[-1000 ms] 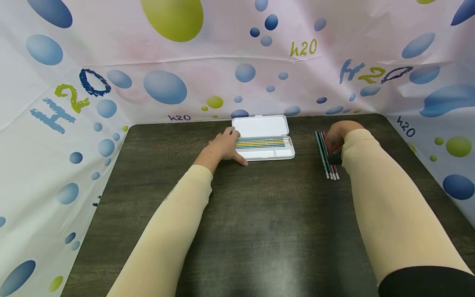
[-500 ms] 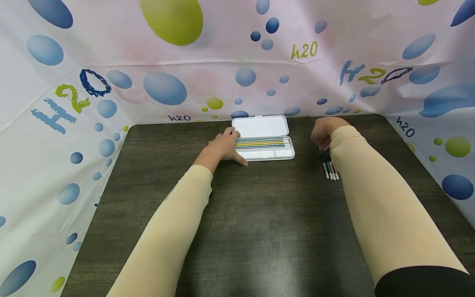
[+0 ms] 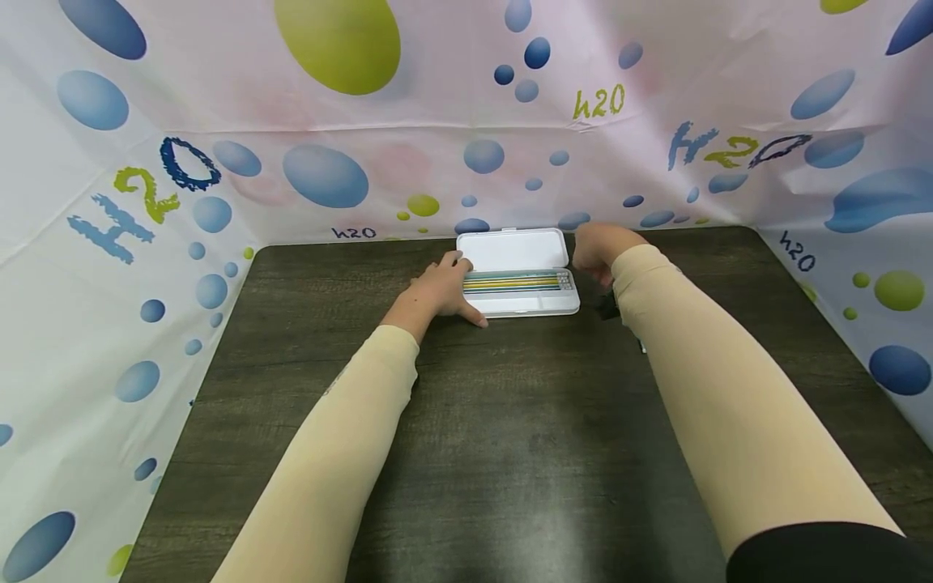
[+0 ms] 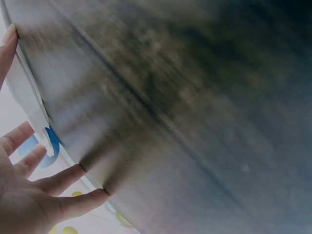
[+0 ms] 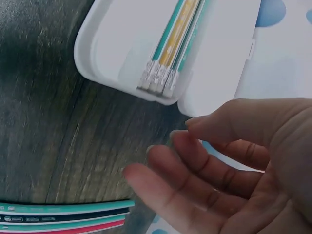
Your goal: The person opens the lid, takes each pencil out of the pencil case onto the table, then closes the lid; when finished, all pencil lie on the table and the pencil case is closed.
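Note:
A white pencil case [image 3: 521, 305] lies on the table with its lid [image 3: 513, 248] folded back. Several green and yellow pencils [image 3: 513, 282] lie inside, white eraser ends to the right. My left hand [image 3: 438, 293] rests at the case's left end, thumb at the near edge and fingers spread towards the lid. In the left wrist view those fingers look straight. My right hand [image 3: 601, 247] hovers just right of the case. Its fingers are loosely bent, with nothing seen between them in the right wrist view. Green, black and red pencils [image 5: 63, 216] lie loose on the table beside it.
The dark wood-grain table [image 3: 496, 437] reaches back to a white curtain [image 3: 430, 89] printed with blue and green bubbles. My right forearm [image 3: 700, 380] hides most of the loose pencils in the head view.
My right hand has moved left from over the loose pencils to beside the case's right end. The left hand and the case have stayed in place.

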Motion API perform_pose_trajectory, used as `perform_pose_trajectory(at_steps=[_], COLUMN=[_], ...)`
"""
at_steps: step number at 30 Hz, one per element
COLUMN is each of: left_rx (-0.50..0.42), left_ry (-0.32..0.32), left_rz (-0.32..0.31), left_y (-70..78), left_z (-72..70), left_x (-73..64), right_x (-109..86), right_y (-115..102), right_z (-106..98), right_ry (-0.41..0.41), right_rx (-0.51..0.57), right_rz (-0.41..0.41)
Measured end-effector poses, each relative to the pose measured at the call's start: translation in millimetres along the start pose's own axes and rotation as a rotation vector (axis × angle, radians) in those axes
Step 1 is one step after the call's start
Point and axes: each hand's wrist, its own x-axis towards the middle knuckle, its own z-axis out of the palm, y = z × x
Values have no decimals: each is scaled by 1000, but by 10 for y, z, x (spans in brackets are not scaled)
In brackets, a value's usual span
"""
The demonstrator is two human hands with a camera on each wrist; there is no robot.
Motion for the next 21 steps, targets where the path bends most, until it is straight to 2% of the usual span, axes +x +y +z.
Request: perform_pose_trajectory(at_steps=[6,15,21], left_rx=[15,11,10], left_ry=[15,19,20], left_rz=[7,-1,-2], left_y=[-18,-21,-15], left_z=[23,41,26], left_x=[16,24,20], right_x=[74,148,189], right_y=[-178,-383,-486], right_z=[98,317,419], right_ry=[60,201,224], right_rx=[-98,-298,-364], right_rz=[-54,-296,-375])
